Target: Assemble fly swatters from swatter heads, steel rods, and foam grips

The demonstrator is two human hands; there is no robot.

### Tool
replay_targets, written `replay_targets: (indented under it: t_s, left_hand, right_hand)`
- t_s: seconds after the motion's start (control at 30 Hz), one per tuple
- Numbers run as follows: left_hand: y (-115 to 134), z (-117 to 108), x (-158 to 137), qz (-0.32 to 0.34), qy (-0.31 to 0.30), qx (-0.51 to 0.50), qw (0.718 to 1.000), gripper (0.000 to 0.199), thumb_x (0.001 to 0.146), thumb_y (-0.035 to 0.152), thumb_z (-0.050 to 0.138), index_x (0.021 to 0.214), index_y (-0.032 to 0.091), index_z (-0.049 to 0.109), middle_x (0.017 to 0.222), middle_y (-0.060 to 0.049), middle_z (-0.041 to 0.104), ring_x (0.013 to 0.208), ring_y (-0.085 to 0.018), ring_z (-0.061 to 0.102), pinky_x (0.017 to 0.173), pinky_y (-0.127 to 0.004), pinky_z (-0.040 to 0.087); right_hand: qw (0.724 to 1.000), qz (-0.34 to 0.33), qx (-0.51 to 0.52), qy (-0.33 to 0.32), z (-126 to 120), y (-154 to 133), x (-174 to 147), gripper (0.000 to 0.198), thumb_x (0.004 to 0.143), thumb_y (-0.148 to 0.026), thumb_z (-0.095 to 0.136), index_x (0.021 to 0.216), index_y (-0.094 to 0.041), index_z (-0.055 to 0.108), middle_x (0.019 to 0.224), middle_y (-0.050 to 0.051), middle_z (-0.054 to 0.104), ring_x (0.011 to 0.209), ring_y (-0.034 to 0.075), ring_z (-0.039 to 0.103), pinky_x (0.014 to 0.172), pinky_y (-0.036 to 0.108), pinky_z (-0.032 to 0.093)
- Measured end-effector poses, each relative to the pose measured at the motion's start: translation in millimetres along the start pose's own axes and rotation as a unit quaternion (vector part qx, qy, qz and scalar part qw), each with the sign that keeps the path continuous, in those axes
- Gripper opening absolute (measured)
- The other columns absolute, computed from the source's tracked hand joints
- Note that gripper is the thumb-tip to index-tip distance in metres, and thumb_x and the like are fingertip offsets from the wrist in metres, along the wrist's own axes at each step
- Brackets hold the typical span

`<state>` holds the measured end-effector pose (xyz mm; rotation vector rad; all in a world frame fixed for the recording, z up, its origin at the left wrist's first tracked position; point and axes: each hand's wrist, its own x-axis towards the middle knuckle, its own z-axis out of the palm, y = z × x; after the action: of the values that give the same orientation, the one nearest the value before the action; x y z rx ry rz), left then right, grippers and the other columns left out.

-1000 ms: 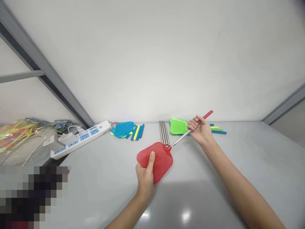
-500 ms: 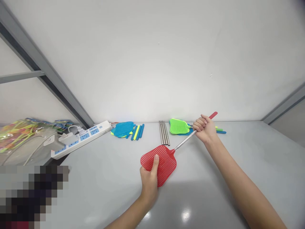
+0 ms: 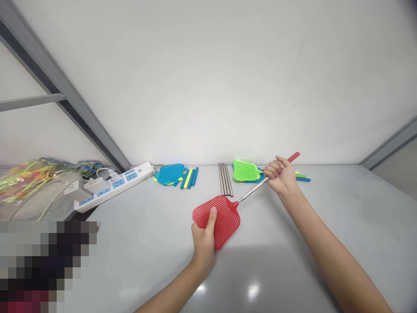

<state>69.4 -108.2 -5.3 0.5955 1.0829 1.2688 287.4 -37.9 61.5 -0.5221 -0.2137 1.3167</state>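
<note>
Far left, through my head view: clear bag of bright pieces (image 3: 31, 184), then the white power strip (image 3: 112, 188) on the worktop (image 3: 130, 256). Next, stacked blue paddle heads (image 3: 170, 174), with coloured sticks (image 3: 189, 178) just beside.

My left hand (image 3: 204, 245) is clamped on the red mesh head (image 3: 228, 222) of a swatter, thumb on the near face, fingers behind. The swatter slants up rightward, apparently clear of the worktop. I judge the mesh light and bendy, hardly fragile; broad pinch good, though twisting would flex it. Better purchase near its neck (image 3: 234, 205).

Beyond, metal tubes (image 3: 226, 180) lie side by side. The shiny shaft (image 3: 254, 190) looks thin, stiff, probably slippery. Green paddle head (image 3: 246, 171) behind it.

My right hand (image 3: 280, 174) is fisted round the shaft's upper end; the red grip (image 3: 294, 157) pokes out past it. Join hidden, so cannot tell how much grip sits inside. The grip should offer the surest hold.
</note>
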Motion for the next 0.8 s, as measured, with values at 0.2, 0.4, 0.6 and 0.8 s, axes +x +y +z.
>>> replay_targets:
  t_s: [0.2,0.4,0.6,0.8]
  left_hand:
    - [-1.1,0.3,1.4,0.005,-0.003,0.004,1.000,0.028,0.062,0.038,0.064,0.073,0.013,0.059,0.069,-0.003,0.063,0.061,-0.017,0.059,0.055,-0.027,0.048]
    - [3.3,0.6,5.0,0.009,-0.014,-0.012,1.000,0.028,0.063,0.036,0.065,0.075,0.011,0.059,0.073,-0.006,0.063,0.068,-0.018,0.060,0.061,-0.028,0.049]
    - [10.9,-1.9,12.7,0.010,-0.060,-0.022,0.998,0.030,0.064,0.035,0.064,0.082,0.012,0.060,0.079,-0.007,0.064,0.071,-0.020,0.061,0.066,-0.031,0.049]
    - [12.4,-3.9,16.0,0.011,-0.085,-0.022,0.996,0.029,0.066,0.035,0.062,0.083,0.012,0.060,0.082,-0.008,0.065,0.075,-0.020,0.061,0.069,-0.031,0.048]
  right_hand:
    - [1.000,0.002,0.010,0.008,0.3,-0.5,0.1,0.038,0.072,-0.017,0.042,0.051,-0.019,0.010,0.036,-0.008,0.013,0.030,0.006,0.013,0.024,0.019,0.015]
    - [1.000,-0.001,0.005,0.024,1.4,-0.4,-1.2,0.038,0.071,-0.017,0.041,0.052,-0.020,0.009,0.037,-0.008,0.012,0.031,0.006,0.012,0.024,0.019,0.015]
    - [0.999,-0.026,0.002,0.031,1.6,1.9,-4.7,0.037,0.072,-0.016,0.039,0.053,-0.019,0.008,0.037,-0.008,0.011,0.030,0.006,0.013,0.025,0.019,0.016]
    - [0.998,-0.039,-0.006,0.048,2.2,3.4,-6.0,0.035,0.071,-0.016,0.039,0.052,-0.019,0.010,0.038,-0.008,0.011,0.030,0.006,0.013,0.025,0.019,0.015]
